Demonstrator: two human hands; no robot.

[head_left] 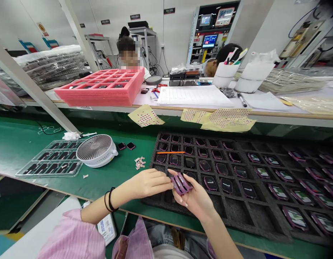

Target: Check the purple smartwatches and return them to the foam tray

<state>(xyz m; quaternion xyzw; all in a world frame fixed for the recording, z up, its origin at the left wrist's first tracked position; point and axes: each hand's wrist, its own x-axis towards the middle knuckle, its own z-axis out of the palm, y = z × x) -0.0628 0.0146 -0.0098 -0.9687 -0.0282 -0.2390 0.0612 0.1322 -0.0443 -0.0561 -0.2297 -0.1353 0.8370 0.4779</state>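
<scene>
Green bench (120, 176) under a white shelf (173, 107); two people seated beyond the shelf, at 11 and 1 o'clock as seen from the hands. Right hand (197, 199), palm turned up, clamped on a few purple cases (179, 184) standing side by side between thumb and fingers, just above the near-left part of the foam tray (266, 216). Left hand (152, 182) with fingers bent, tips touching the left edge of the cases; thumb hidden, so cannot tell whether it pinches anything. Two black bands (111, 199) on the left wrist. Foam tray runs from 12 round to 4 o'clock, watches (226, 185) lying in rows in its cells, those toward 3 o'clock with pale and green labels. Orange stick (170, 152) lies across its cells at 12. Toward 10 o'clock: small heap of pale bits (140, 163) near the left hand, a pair of dark watches farther out, then a white fan (96, 149); just beside it at half past nine, a clear tray (24, 171) of black parts. On the shelf: pink foam (98, 99) at 11, printed sheets (194, 95) at 12, white pen cup (225, 75) at 1. Yellow sheets (228, 119) hang from its edge, 11 to 1.
</scene>
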